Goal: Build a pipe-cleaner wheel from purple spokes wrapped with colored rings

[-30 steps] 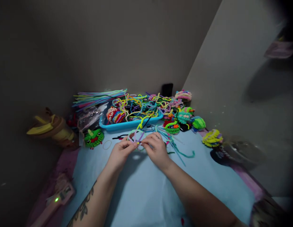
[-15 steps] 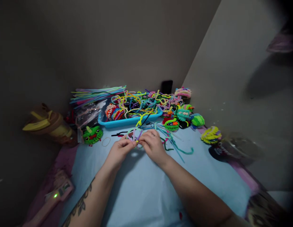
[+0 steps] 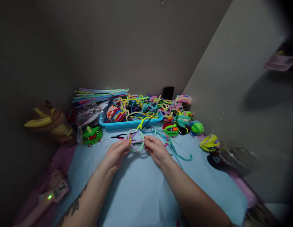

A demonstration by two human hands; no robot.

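Note:
Between my two hands is a round frame of bent pipe cleaners (image 3: 136, 141), green around the rim with purple and pink strands crossing inside and a bit of yellow at its left side. My left hand (image 3: 119, 150) pinches its left edge near the yellow part. On the opposite side, my right hand (image 3: 156, 149) grips the rim between thumb and fingers. The frame is held just above the light blue cloth (image 3: 137, 195). Teal pipe cleaners (image 3: 176, 149) lie loose beyond my right hand, and a black one (image 3: 118, 136) lies beyond my left.
A blue tray (image 3: 127, 125) heaped with pipe cleaners stands at the back. A green fuzzy figure (image 3: 92, 135) sits left, several colourful fuzzy pieces (image 3: 170, 129) right. A bundle of straight pipe cleaners (image 3: 101, 94), a dark phone-like object (image 3: 168, 93) and a brown pot-like container (image 3: 51, 123) stand around.
My hands have moved apart, now holding opposite sides of the round frame, which is turned to show more of its face. The camera view has shifted slightly.

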